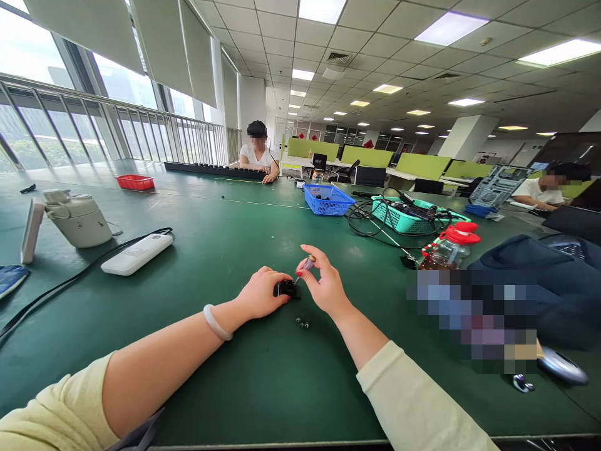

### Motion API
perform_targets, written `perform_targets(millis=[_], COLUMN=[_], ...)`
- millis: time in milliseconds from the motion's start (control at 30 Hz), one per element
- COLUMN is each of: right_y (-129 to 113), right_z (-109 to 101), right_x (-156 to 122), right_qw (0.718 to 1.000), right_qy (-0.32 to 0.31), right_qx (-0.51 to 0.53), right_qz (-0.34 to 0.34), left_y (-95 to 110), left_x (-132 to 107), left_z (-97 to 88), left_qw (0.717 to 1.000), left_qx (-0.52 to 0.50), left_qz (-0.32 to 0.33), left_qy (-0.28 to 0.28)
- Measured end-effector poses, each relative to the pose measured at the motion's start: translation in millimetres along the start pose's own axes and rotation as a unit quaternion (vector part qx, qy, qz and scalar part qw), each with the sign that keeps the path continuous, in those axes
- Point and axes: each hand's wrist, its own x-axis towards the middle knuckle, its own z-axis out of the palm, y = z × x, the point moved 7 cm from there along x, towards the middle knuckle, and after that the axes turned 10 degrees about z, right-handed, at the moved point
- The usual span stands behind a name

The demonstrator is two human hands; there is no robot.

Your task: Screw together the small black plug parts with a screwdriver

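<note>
Head camera view, looking over a dark green table (263,388): two bare hands work near its middle. The left hand (263,293) holds a small black part (282,289) down on the tabletop, fingers and thumb closed around its near end. The right hand (328,285) pinches a slim screwdriver (308,264) between thumb and fingers, tilted, its tip down at the black part; whether it touches is too small to tell. Just nearer the viewer lie a few small shiny metal pieces (303,323). To the left rests a white power bank (137,254); beyond the hands sit a blue basket (327,207) and a green basket (399,221) with black cables. Across the table, a person in white (256,156) sits.
</note>
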Motion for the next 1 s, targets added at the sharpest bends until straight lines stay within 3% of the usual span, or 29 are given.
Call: perform_targets(millis=[233,300,433,500,733,1000], right_y=[1,1,7,13,28,29], right_z=[11,4,-20,-24,-14,-9], right_x=[-1,-1,0,1,6,10], right_qw=[0.998,1.0,0.992,0.989,0.992,0.994], right_qy=[-0.048,-0.012,0.123,0.144,0.112,0.053], right_qx=[-0.025,-0.015,-0.001,-0.007,-0.034,-0.061], right_qz=[-0.013,-0.017,-0.003,0.01,0.045,0.074], left_y=[-1,0,1,1,0,-3], left_x=[1,1,1,1,1,1], left_z=[0.3,0.1,0.4,0.7,1.4,2.0], left_qw=[1.0,1.0,1.0,1.0,1.0,1.0], left_qx=[0.008,0.01,0.01,0.011,0.009,0.002], left_qz=[-0.001,-0.003,-0.007,-0.01,-0.013,-0.015], left_qy=[-0.001,-0.004,-0.012,-0.016,-0.019,-0.018])
